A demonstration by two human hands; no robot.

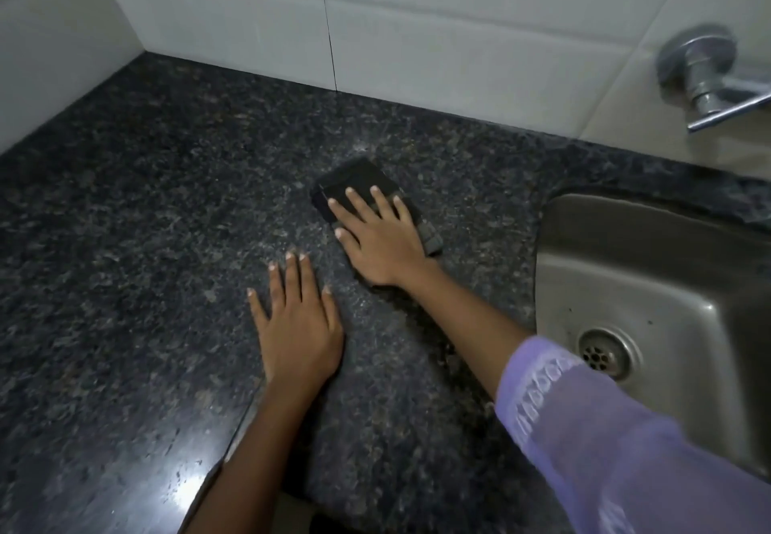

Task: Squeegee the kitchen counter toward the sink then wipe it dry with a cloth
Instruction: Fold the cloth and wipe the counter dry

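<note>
A dark folded cloth (354, 185) lies flat on the speckled black granite counter (146, 208), a little left of the sink (651, 266). My right hand (377, 237) presses down on the cloth with its fingers spread, covering its near half. My left hand (294, 320) rests palm-down on the bare counter, fingers apart, just in front and to the left of the right hand. It holds nothing. No squeegee is in view.
White wall tiles (417, 32) close the counter at the back and the left. A chrome tap (705, 78) sticks out of the wall above the steel sink, whose drain (600, 354) shows. The counter's front edge runs near my forearms.
</note>
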